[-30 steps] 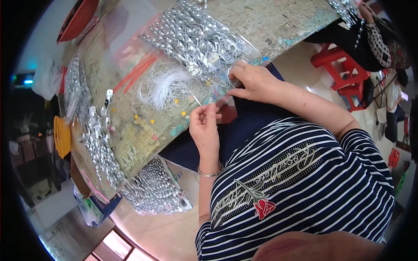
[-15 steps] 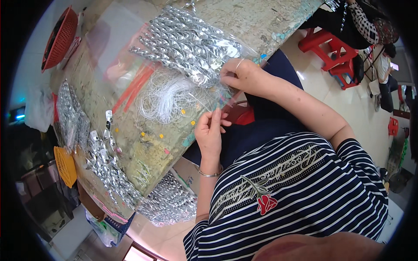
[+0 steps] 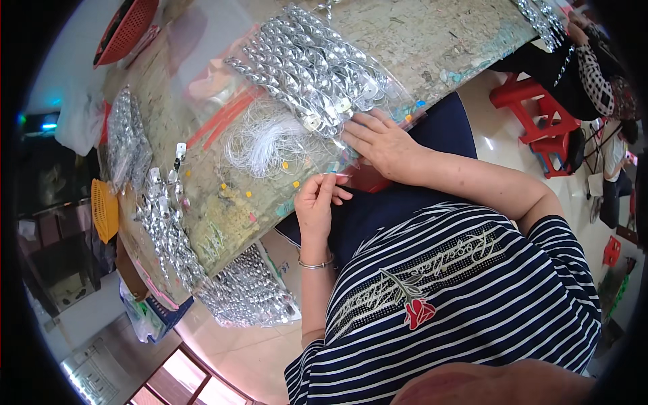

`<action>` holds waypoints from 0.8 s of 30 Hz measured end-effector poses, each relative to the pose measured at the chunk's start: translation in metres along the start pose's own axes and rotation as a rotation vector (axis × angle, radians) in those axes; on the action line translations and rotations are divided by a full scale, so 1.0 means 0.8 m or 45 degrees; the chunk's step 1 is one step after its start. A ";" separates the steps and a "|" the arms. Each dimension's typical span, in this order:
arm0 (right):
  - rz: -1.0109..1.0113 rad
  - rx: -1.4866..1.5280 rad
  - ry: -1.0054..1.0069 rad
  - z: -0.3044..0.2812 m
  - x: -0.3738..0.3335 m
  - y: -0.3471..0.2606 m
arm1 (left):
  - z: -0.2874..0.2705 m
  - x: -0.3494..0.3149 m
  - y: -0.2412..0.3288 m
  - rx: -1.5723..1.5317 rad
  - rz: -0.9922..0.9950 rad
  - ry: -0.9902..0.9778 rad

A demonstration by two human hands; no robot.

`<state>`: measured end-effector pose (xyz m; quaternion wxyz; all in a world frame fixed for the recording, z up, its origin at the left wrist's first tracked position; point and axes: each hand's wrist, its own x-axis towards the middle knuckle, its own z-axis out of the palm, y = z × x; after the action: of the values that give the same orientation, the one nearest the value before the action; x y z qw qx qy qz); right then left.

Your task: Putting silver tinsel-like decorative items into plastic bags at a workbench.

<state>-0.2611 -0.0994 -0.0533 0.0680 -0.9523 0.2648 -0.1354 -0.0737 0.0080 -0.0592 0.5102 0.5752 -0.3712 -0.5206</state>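
Observation:
Silver twisted foil spirals (image 3: 307, 71) lie in a row inside a clear plastic bag (image 3: 398, 88) on the worn table. My right hand (image 3: 386, 150) lies flat with its fingers stretched over the bag's near end, at the table edge. Just left of it, my left hand (image 3: 314, 206) pinches thumb against fingers at what looks like a see-through film edge of the bag; the grip itself is partly hidden. A loose bundle of white thread (image 3: 260, 145) rests on the table beyond my left hand.
Red strips (image 3: 229, 121) and several small yellow pieces (image 3: 248, 194) lie on the table (image 3: 466, 40). More silver spirals (image 3: 165, 223) hang over its left side. A yellow basket (image 3: 104, 210) and red basket (image 3: 128, 30) stand at left. Red stools (image 3: 533, 111) and another person's arm (image 3: 594, 74) are at right.
My right hand has gone from bent fingers to lying flat on the bag's near end. My left hand stays pinched at the table edge. The view has shifted slightly.

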 end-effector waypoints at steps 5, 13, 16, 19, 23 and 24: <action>0.050 0.205 0.108 -0.014 -0.007 -0.001 | 0.002 -0.002 -0.002 0.054 0.016 0.020; 0.163 0.563 0.227 -0.045 0.009 -0.017 | 0.004 -0.001 -0.002 -0.018 -0.006 0.007; 0.144 0.580 0.255 -0.042 0.023 -0.019 | 0.006 -0.002 0.001 -0.006 -0.004 -0.011; 0.104 0.497 0.169 -0.030 0.036 -0.014 | 0.012 -0.005 0.006 0.015 0.022 -0.005; 0.103 0.365 0.090 -0.025 0.048 -0.015 | 0.018 -0.007 0.007 -0.033 0.030 0.024; 0.098 0.368 0.086 -0.025 0.049 -0.014 | 0.019 -0.008 0.008 -0.062 0.014 0.027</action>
<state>-0.2296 -0.1116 -0.0236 0.2005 -0.9167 0.2812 -0.2012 -0.0893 0.0097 -0.0508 0.5309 0.5660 -0.3562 -0.5205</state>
